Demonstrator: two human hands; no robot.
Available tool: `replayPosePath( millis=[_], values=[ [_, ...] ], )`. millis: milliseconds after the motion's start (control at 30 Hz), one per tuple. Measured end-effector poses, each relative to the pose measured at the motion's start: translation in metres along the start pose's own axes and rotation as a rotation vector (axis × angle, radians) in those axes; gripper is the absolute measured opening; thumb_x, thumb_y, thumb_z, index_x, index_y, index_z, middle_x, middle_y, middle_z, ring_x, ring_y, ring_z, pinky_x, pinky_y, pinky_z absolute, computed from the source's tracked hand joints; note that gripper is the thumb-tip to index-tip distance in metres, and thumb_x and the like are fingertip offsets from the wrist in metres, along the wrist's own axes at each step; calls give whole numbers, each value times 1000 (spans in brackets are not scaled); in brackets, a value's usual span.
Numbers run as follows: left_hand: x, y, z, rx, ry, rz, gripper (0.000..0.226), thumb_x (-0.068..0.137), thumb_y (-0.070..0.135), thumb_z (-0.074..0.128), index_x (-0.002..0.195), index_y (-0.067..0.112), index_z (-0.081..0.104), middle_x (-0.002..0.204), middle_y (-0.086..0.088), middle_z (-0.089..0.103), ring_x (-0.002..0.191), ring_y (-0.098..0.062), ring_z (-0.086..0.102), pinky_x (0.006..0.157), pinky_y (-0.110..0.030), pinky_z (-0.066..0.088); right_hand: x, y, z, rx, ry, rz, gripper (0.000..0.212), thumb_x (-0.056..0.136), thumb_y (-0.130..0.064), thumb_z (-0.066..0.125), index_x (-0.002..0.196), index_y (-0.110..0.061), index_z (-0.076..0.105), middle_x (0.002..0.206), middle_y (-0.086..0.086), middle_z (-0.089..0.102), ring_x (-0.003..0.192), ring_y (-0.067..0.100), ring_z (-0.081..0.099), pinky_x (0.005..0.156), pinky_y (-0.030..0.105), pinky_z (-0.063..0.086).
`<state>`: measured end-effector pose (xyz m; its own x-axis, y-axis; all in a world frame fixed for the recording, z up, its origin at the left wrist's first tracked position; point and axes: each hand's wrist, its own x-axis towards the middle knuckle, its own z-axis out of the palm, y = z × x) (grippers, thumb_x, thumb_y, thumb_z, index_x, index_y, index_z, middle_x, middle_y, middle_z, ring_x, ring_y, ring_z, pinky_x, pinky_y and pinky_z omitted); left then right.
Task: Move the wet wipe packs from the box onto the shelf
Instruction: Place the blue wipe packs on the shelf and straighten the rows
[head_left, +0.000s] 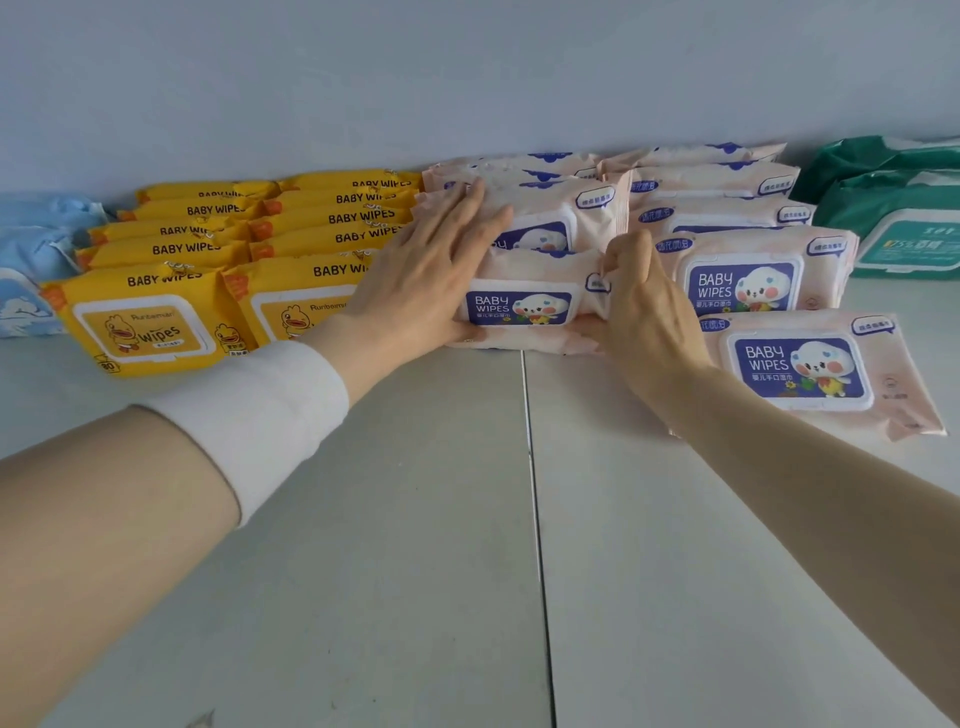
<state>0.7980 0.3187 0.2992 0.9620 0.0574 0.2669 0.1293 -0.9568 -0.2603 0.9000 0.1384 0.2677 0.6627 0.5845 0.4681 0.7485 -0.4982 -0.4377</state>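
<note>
A pink wet wipe pack with a blue "BABY WIPES" label lies on the grey shelf, at the front of the left pink row. My left hand, fingers spread flat, presses on its left end and on the pack behind it. The pack's right end is gripped by my right hand, thumb under its front edge. More pink packs form a second row to the right, with one lying nearest me. No box is in view.
Two rows of yellow wipe packs fill the shelf to the left, with blue packs at the far left. Green packs sit at the far right. A seam runs down the shelf. A grey wall backs the rows.
</note>
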Motion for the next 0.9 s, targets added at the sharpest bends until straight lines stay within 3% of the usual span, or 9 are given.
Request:
replayPosePath(
  millis=[133, 233, 300, 367, 433, 500, 633, 733, 900],
  values=[
    [4, -6, -5, -72, -51, 56, 112, 59, 53, 78, 146, 16, 17, 156, -19, 9, 143, -33, 13, 114, -41, 16, 1, -2, -2, 249, -108, 196, 78, 61, -21, 86, 120, -12, 36, 95, -3, 50, 85, 21, 49, 70, 34, 42],
    [5, -8, -10, -92, -157, 87, 113, 60, 63, 71, 147, 20, 12, 157, -14, 2, 144, -31, 7, 115, -41, 10, -3, -3, -2, 362, -60, 308, 62, 61, -21, 86, 107, -18, 44, 81, -8, 49, 75, 16, 49, 60, 19, 40],
    [9, -9, -18, -168, -197, 66, 104, 65, 74, 52, 147, 22, 16, 157, -9, 8, 145, -26, 9, 115, -40, 10, -7, -5, -1, 355, -49, 236, 52, 62, -17, 84, 95, -18, 43, 77, -9, 49, 68, 15, 46, 50, 9, 32],
    [17, -12, -28, -326, -198, 14, 93, 67, 78, 26, 144, 26, 29, 153, -5, 25, 141, -24, 23, 112, -39, 23, -10, -5, 0, 303, -49, 134, 47, 63, -13, 83, 93, -10, 47, 85, -2, 51, 72, 19, 46, 48, 19, 26],
    [26, -15, -35, -482, -197, -42, 83, 71, 74, 19, 135, 27, 42, 143, -3, 42, 127, -22, 42, 97, -35, 37, -12, -5, -1, 280, -46, 65, 45, 64, -10, 82, 96, -3, 51, 90, 3, 52, 75, 21, 46, 54, 22, 24],
    [34, -18, -40, -579, -248, -70, 79, 71, 71, 21, 131, 26, 47, 137, -2, 46, 118, -17, 49, 90, -31, 41, -14, -5, -2, 266, -37, 28, 43, 66, -10, 81, 96, -2, 51, 87, 2, 53, 74, 22, 47, 58, 25, 29],
    [38, -19, -47, -516, -338, 12, 90, 65, 74, 26, 138, 24, 41, 145, -2, 39, 134, -19, 34, 109, -33, 29, -17, -7, -7, 248, 20, -66, 36, 71, -8, 77, 97, 3, 55, 93, 10, 59, 78, 30, 56, 62, 36, 44],
    [38, -23, -42, -495, -388, 11, 90, 66, 73, 30, 143, 26, 33, 151, 1, 30, 140, -16, 23, 107, -24, 20, -23, -8, -10, 202, 10, -180, 35, 72, -8, 77, 95, 7, 57, 95, 18, 64, 76, 35, 62, 59, 42, 52],
    [40, -23, -26, -395, -246, -28, 59, 83, 42, 59, 135, 19, 42, 137, -4, 41, 122, -19, 43, 93, -24, 32, -29, -7, -12, 183, 2, -287, 33, 65, -5, 81, 88, 7, 60, 83, 17, 63, 65, 29, 60, 53, 33, 49]
  ],
)
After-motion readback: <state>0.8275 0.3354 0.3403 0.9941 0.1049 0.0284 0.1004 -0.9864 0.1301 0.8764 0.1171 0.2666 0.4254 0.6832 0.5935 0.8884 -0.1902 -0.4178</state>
